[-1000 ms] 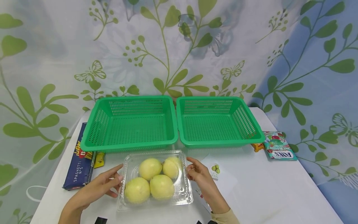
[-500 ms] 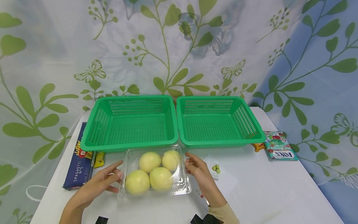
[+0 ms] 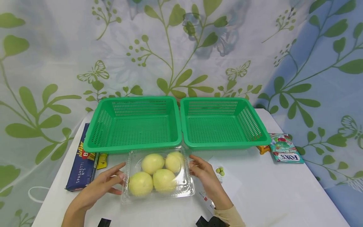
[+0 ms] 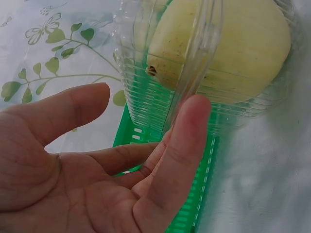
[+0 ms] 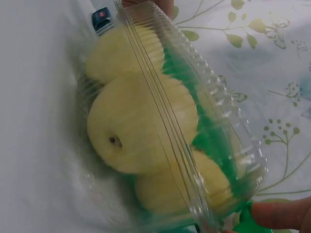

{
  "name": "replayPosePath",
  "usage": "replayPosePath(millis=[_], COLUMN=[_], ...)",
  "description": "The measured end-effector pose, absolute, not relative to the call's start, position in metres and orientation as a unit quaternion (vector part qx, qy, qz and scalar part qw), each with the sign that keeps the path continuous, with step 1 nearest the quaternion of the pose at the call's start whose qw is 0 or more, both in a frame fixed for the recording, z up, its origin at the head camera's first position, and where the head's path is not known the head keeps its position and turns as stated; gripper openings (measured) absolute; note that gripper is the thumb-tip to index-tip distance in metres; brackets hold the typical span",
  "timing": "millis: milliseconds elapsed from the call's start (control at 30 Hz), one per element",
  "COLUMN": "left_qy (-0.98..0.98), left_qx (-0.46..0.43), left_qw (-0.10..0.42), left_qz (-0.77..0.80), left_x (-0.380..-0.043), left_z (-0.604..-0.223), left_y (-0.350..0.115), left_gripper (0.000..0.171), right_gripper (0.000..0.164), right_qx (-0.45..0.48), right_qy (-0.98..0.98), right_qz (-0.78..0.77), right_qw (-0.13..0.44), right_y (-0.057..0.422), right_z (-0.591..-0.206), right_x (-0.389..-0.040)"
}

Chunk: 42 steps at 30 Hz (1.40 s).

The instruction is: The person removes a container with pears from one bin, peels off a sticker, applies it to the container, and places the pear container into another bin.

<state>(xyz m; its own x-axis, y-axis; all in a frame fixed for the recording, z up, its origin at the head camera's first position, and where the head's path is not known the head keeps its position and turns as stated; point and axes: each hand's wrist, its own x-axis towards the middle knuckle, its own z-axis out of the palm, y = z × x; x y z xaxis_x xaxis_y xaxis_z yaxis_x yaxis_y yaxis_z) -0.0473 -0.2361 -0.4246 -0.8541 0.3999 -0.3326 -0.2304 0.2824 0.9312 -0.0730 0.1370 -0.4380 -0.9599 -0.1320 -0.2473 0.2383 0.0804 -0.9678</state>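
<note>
A clear plastic clamshell box [image 3: 182,189] holding several pale yellow pears [image 3: 152,164] sits in front of the green baskets. At its left side is my left hand [image 3: 99,187], with fingertips right at the rim. The left wrist view shows the left thumb and fingers spread apart, one fingertip overlapping the box rim. My right hand [image 3: 208,181] lies along the opposite side, its fingers reaching the right edge. Only a fingertip of the right hand [image 5: 279,215] shows clearly in the right wrist view, beside the box's corner; the rest is out of frame.
Two green plastic baskets, left [image 3: 130,149] and right [image 3: 227,144], stand side by side behind the box. A blue spaghetti pack [image 3: 82,165] and a yellow packet [image 3: 101,161] lie at left. At right are a Fox's bag [image 3: 285,149] and an orange packet [image 3: 263,149].
The clamshell box has shifted away from me, up to the front of the left basket. Both hands stay beside it. Over the last half second little differs.
</note>
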Motion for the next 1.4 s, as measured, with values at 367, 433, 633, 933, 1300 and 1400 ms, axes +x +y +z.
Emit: replayPosePath(millis=[367,433,633,933,1300,1400], left_qy=[0.750,0.750,0.751,0.751,0.749,0.749], left_qx=[0.064,0.063,0.057,0.057,0.051,0.048], left_qw=[0.264,0.265,0.265,0.265,0.263,0.264], left_qz=[0.603,0.603,0.602,0.602,0.606,0.606], left_x=[-0.047,-0.047,-0.047,-0.047,-0.047,-0.047], left_z=[-0.426,-0.426,-0.425,-0.425,-0.424,-0.425], left_y=[-0.238,-0.238,-0.238,-0.237,-0.237,-0.237], left_gripper=[0.069,0.069,0.069,0.069,0.068,0.069], right_gripper=[0.049,0.049,0.052,0.044,0.045,0.045], right_qx=[0.001,0.004,0.011,0.015,0.000,0.001], right_qy=[0.867,0.885,0.896,0.888,0.884,0.885], right_qz=[-0.487,-0.452,-0.421,-0.437,-0.450,-0.446], right_qw=[0.109,0.114,0.139,0.144,0.130,0.133], right_y=[0.208,0.224,0.254,0.265,0.263,0.261], right_z=[-0.430,-0.433,-0.446,-0.458,-0.461,-0.461], right_x=[-0.090,-0.093,-0.100,-0.102,-0.099,-0.099])
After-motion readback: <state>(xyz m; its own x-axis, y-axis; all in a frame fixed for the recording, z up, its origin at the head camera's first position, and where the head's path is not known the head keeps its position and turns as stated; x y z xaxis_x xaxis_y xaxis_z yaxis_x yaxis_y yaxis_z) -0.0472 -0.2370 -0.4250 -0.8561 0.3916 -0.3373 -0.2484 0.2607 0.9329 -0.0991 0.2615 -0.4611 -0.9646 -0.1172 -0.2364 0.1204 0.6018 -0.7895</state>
